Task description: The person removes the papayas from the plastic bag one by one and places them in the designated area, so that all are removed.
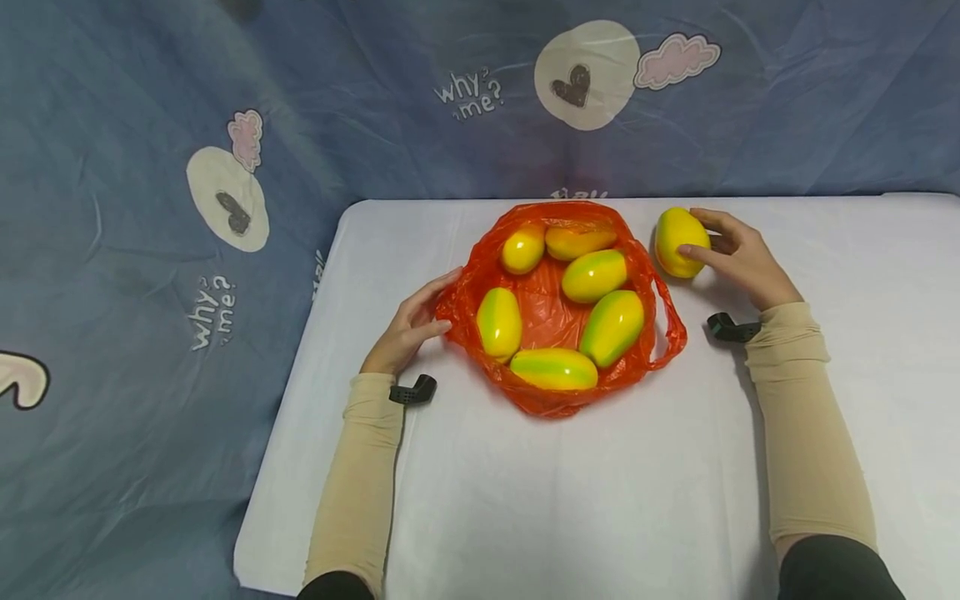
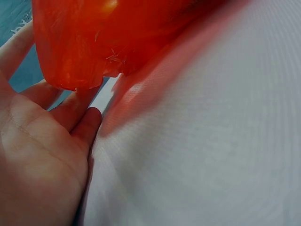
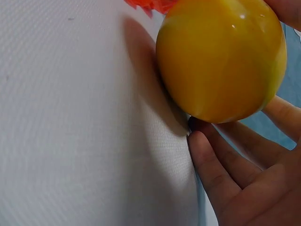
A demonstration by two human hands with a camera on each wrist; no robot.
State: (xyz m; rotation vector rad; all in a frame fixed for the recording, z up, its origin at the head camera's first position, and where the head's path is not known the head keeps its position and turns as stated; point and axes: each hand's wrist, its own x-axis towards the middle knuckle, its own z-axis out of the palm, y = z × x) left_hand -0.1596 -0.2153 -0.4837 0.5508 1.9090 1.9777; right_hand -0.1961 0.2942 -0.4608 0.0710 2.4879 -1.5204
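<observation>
A red plastic bag (image 1: 551, 304) lies spread wide on the table, its mouth facing up. Several glossy yellow-green mangoes (image 1: 595, 277) sit in a ring inside it. My left hand (image 1: 408, 325) touches the bag's left side, with fingers loosely extended along the red plastic (image 2: 75, 52). To the right of the bag, my right hand (image 1: 738, 250) holds another yellow mango (image 1: 678, 242) between thumb and fingers. That mango (image 3: 221, 61) is close over the white cloth in the right wrist view, and fingers (image 3: 221, 165) show below it.
A white cloth covers the table (image 1: 570, 500). Behind and to the left hangs a blue printed curtain (image 1: 375, 108). One bag handle (image 1: 671, 333) loops out over the cloth on the right. Each wrist wears a small black camera (image 1: 731, 327).
</observation>
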